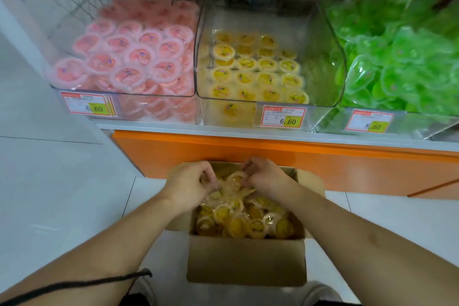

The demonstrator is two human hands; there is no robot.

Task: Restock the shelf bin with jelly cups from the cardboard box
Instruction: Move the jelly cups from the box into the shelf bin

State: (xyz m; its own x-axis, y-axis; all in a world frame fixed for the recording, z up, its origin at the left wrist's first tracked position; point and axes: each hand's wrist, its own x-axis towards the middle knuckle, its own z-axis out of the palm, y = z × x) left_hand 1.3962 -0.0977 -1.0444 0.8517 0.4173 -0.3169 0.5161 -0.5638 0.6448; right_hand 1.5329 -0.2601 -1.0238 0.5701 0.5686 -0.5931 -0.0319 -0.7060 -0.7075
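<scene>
A white shelf on an orange base carries three clear bins along its front edge. The left bin is heaped with pink cups and the right bin with green cups; price tags hang on the bin fronts. The middle shelf bin holds only a low layer of yellow jelly cups, round, with clear rims. On the pale floor below stands the open cardboard box, full of the same cups in crinkled clear plastic. Over its far edge, the left hand and right hand each have their grip curled, fingers pinching the plastic wrap between them.
</scene>
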